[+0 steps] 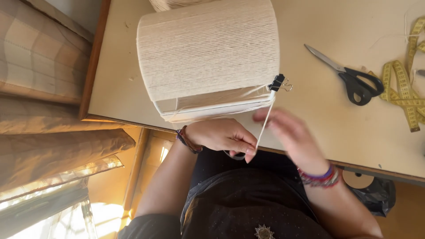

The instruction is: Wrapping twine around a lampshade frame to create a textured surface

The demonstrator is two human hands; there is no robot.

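A cylindrical frame wrapped in cream cord (208,48) lies on its side on the beige table (327,115), with a black binder clip (278,82) on its near rim. A strand of cream cord (264,126) runs down from the clip. My left hand (223,136), just below the table edge, pinches that strand between thumb and fingers. My right hand (290,132) is blurred with motion beside the strand, fingers spread, holding nothing that I can see. Both wrists wear bracelets.
Black-handled scissors (349,75) and a yellow tape measure (405,90) lie on the table's right side. Checked curtains (40,57) hang at the left. A roll of tape (358,180) sits low under the table edge at the right.
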